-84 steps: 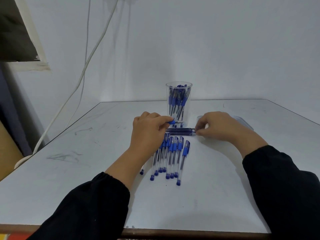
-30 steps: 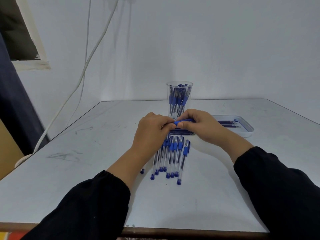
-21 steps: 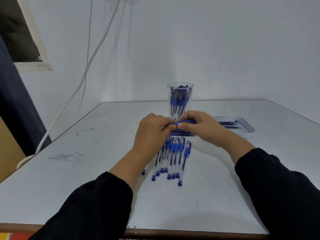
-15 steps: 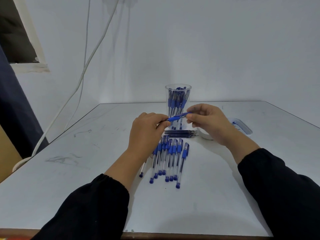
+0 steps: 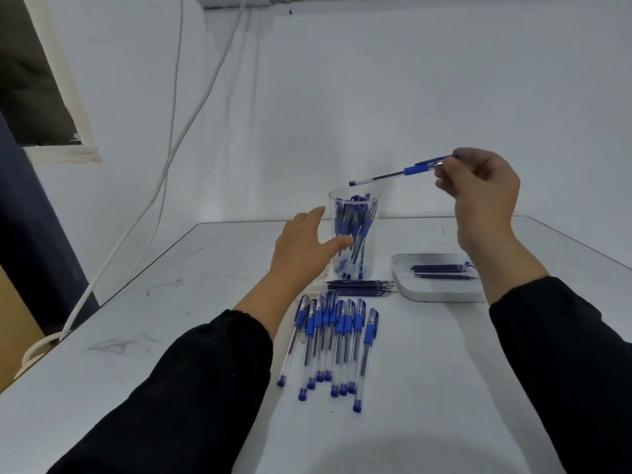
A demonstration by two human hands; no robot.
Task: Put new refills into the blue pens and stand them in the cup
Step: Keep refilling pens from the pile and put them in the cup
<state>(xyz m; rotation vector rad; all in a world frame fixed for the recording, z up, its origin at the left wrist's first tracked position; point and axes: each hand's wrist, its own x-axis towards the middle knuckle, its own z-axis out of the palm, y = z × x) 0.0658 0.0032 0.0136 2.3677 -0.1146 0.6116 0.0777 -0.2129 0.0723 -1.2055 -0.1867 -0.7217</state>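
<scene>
step: standing a refilled pen (image 5: pixel 400 172) in the cup (image 5: pixel 355 234) | right hand (image 5: pixel 478 193) grip pinches pen, left hand (image 5: pixel 304 248) fingers apart beside cup | next: likely tip pen upright, lower in.

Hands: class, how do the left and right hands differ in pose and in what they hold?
The right hand is raised above the cup and pinches a pen; the left hand is lower, beside the cup. The right hand's fingers are curled; the left hand's are straight and hold nothing. Both wear black sleeves.
</scene>
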